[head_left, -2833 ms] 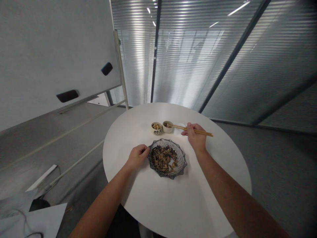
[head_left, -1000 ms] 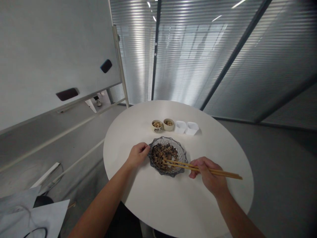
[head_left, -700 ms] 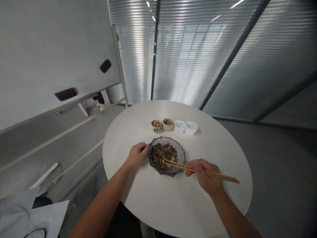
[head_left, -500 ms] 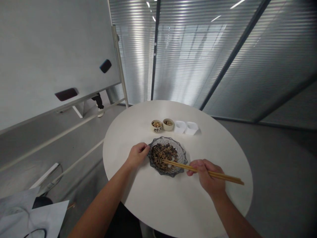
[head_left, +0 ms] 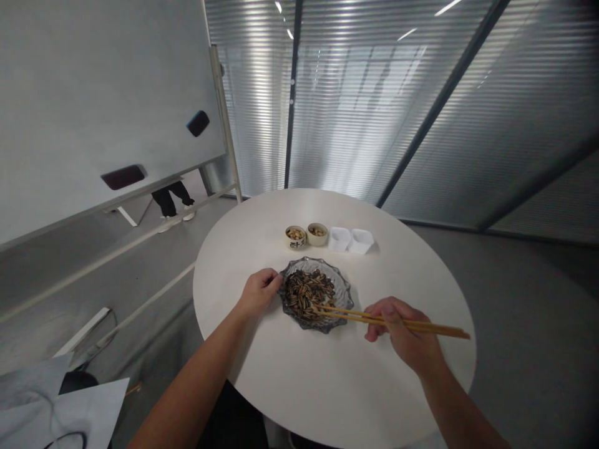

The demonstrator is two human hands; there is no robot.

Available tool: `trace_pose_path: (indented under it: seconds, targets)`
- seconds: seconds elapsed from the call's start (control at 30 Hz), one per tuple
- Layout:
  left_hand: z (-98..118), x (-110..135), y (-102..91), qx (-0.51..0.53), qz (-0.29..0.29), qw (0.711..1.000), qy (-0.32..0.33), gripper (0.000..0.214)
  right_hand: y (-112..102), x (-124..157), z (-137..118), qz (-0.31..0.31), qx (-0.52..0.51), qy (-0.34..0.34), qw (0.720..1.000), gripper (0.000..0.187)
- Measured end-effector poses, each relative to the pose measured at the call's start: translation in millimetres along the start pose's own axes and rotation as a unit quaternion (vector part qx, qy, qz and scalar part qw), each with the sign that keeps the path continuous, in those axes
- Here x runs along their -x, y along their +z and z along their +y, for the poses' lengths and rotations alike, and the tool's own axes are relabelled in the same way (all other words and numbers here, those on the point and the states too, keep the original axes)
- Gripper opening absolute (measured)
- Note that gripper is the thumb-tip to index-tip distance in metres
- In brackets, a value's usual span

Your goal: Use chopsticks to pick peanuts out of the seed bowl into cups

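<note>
A scalloped clear-grey glass bowl stands on the round white table, partly filled with dark striped seeds that look like sunflower seeds. My left hand pinches the bowl's left rim between thumb and fingers. In my right hand, to the right of the bowl, is a pair of wooden chopsticks. Their tips are slightly apart and reach down among the seeds. Whether a seed is between the tips is too small to tell.
Behind the bowl stand two small round bowls holding pale nut-like pieces, beside two white plastic trays. A whiteboard is at the left, with a person's legs below it. Papers lie at lower left.
My right hand has shifted right and slightly up, and the chopstick tips have moved right and spread apart. My left hand keeps its place on the rim. More of the person's legs shows.
</note>
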State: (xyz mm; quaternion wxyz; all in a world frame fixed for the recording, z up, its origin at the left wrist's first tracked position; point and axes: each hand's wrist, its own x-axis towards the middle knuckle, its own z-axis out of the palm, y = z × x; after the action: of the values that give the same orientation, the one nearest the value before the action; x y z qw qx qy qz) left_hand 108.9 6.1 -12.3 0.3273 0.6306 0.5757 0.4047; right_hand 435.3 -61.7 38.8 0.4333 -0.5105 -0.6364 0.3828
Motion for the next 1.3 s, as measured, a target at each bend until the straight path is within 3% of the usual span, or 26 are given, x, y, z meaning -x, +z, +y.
trace_pose_path:
  seconds: [0.27,0.5,0.73,1.17,1.3]
  targets:
    - [3,0,-0.4,0.000,-0.002,1.000,-0.001,0.033,2,0,3,0.002,0.017,0.002,1.000,0.046]
    - [3,0,-0.9,-0.001,-0.007,1.000,-0.003,0.035,-4,1,-12,0.017,0.083,0.000,0.996,0.039]
    - [1,0,1.1,0.001,0.001,1.000,-0.002,0.034,-1,1,-11,0.018,0.036,0.025,0.999,0.043]
    - [0,0,0.1,0.000,-0.001,1.000,0.000,0.033,7,7,-14,0.036,0.122,-0.092,0.988,0.049]
    - [-2,-1,1.0,0.002,0.003,1.000,-0.003,0.034,4,6,-15,0.031,0.157,-0.080,0.984,0.044]
